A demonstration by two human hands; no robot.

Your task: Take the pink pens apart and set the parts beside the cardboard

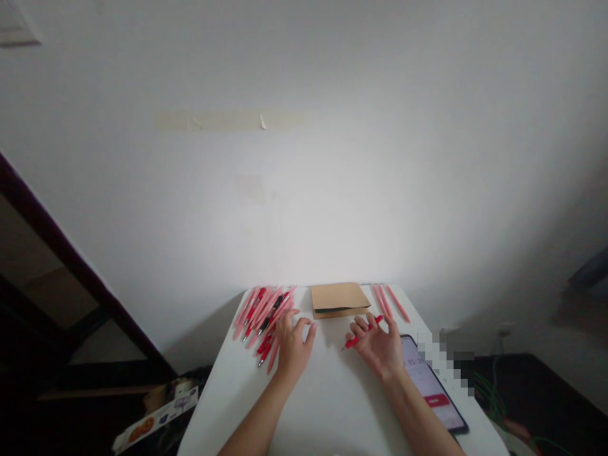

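Observation:
My right hand [382, 347], palm turned up, has its fingers curled around a red pen [352, 342], whose tip points down to the left above the table. My left hand [294, 345] hovers at the right edge of a pile of pens [261, 310], its thumb and fingers apart and nothing visible between them. Mostly pink pens make up the pile, with several red ones and a black pen [273, 313] among them. Part of the pile is hidden behind my left hand. Three pink pens [388, 304] lie side by side at the far right of the table.
A folded brown cardboard piece [339, 296] stands against the wall at the table's back, between the pens. A phone [430, 383] with a lit screen lies under my right forearm's side. The white table [327, 405] meets the white wall [332, 190]. Green cables [491, 392] hang at right.

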